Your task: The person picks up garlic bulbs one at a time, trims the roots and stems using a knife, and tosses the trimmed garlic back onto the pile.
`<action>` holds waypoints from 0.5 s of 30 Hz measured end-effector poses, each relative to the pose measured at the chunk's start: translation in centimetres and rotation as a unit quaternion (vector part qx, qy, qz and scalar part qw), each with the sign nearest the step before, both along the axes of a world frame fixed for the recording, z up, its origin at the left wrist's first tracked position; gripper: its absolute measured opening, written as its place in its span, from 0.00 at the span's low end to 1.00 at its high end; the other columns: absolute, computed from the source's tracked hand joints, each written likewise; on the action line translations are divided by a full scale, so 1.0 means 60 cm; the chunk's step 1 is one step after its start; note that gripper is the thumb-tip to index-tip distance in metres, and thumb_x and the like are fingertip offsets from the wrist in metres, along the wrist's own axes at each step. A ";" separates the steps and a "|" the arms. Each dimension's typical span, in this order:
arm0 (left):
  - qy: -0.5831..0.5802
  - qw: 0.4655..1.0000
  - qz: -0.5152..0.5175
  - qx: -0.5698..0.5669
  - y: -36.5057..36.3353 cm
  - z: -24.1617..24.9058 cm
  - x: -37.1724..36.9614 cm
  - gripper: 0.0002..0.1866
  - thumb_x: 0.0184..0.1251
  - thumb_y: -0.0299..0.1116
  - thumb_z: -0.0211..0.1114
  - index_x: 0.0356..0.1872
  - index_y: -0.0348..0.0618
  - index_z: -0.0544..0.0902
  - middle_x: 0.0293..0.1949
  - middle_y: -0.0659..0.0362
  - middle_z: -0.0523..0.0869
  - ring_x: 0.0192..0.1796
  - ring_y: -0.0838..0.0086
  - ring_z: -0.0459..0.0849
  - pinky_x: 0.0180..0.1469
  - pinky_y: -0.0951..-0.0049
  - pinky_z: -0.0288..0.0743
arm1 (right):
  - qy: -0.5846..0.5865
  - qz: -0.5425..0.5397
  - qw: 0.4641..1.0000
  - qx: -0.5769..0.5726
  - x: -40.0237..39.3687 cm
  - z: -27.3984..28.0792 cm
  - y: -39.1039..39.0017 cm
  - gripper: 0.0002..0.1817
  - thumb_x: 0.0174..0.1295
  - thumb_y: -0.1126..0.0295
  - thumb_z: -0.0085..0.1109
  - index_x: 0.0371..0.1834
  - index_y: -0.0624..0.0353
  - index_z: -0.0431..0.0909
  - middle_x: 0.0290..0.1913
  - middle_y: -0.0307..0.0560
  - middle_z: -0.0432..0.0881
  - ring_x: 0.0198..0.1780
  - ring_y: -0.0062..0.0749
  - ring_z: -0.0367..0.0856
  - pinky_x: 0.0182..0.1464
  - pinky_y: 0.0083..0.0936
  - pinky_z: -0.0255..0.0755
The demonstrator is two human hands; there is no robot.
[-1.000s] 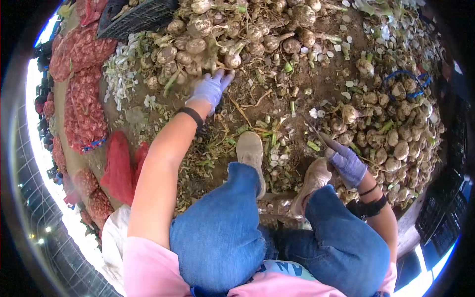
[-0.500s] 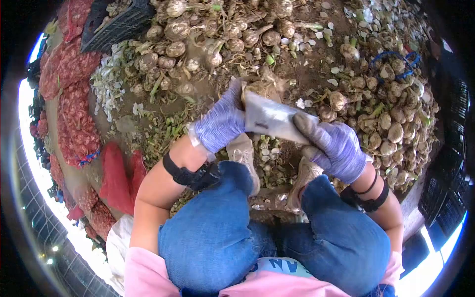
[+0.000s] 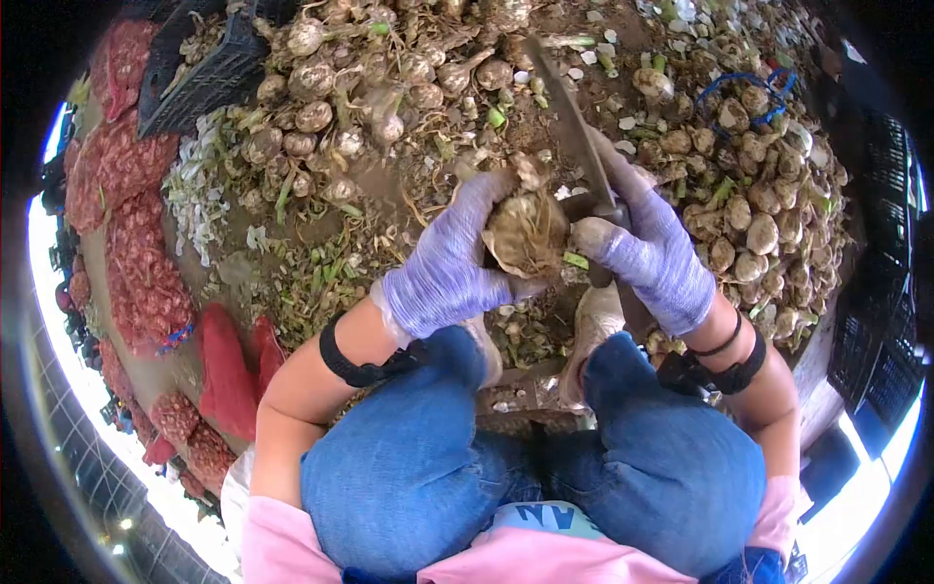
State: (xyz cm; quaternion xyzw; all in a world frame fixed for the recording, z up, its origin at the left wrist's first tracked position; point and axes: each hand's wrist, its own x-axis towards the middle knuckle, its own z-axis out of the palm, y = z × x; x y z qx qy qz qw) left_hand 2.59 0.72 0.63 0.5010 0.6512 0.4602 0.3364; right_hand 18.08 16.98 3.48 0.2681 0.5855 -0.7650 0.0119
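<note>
My left hand [image 3: 443,268], in a purple knitted glove, is closed around a dirt-covered garlic bulb [image 3: 528,234] with dry, papery skin. The bulb is in front of my knees, above the littered ground. In my gloved right hand [image 3: 657,258] is a knife [image 3: 576,127], its broad blade seen nearly edge-on and pointing up and away from me. The blade stands just right of the bulb, apart from it. My right thumb lies near the base of the blade, and the handle is mostly hidden by the hand.
Garlic with stems [image 3: 316,83] lies spread at the far left. A heap of bulbs [image 3: 764,234] is on the right, near a blue cord [image 3: 778,92]. Red mesh sacks [image 3: 146,258] and a black crate [image 3: 209,73] stand left; black crates [image 3: 876,321] stand right.
The knife has swung from lying flat across the bulb to upright, edge-on, at its right. My left hand has turned, so the bulb now shows fully.
</note>
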 end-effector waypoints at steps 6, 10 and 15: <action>0.171 0.984 -0.032 0.041 0.005 -0.010 0.009 0.41 0.42 0.26 0.75 0.65 0.45 0.70 0.57 0.49 0.79 0.51 0.51 0.84 0.49 0.62 0.83 | -0.001 0.005 0.999 -0.044 -0.003 -0.009 -0.007 0.48 0.58 0.63 0.67 0.78 0.61 0.48 0.65 0.47 0.70 0.60 0.25 0.69 0.63 0.23 0.65; 0.251 0.965 -0.074 0.004 0.003 -0.010 0.012 0.42 0.41 0.30 0.76 0.64 0.43 0.70 0.58 0.45 0.77 0.50 0.49 0.84 0.47 0.60 0.83 | 0.018 0.002 0.999 -0.028 0.006 -0.027 -0.005 0.48 0.54 0.68 0.66 0.78 0.61 0.49 0.64 0.45 0.70 0.58 0.24 0.70 0.59 0.21 0.69; 0.253 0.964 -0.078 -0.027 0.001 -0.024 0.021 0.45 0.37 0.33 0.79 0.64 0.39 0.70 0.57 0.41 0.77 0.54 0.46 0.81 0.53 0.58 0.81 | -0.010 0.009 1.000 -0.005 0.005 -0.019 -0.006 0.48 0.51 0.74 0.62 0.78 0.60 0.49 0.63 0.44 0.72 0.56 0.22 0.71 0.57 0.20 0.69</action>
